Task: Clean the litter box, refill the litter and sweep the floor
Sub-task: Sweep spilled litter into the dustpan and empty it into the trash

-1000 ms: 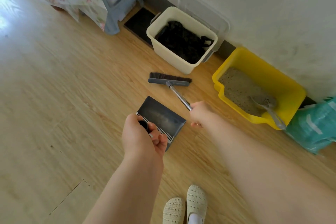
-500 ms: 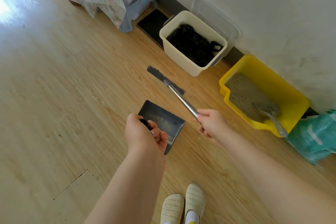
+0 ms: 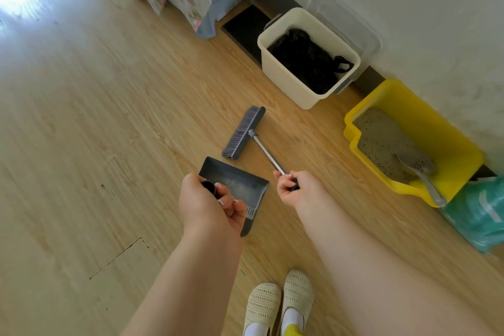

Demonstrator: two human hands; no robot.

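Sweeping stage, I judge: left hand (image 3: 210, 204) grips dustpan (image 3: 234, 188), right hand (image 3: 296, 189) grips broom (image 3: 245, 132); litter box (image 3: 425, 128) looks filled.

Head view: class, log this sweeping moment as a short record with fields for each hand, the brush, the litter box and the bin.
left hand: grips dustpan handle
right hand: grips brush handle
brush: head beside dustpan mouth
litter box: yellow, holds litter and a scoop
bin: cream, open, black bag inside
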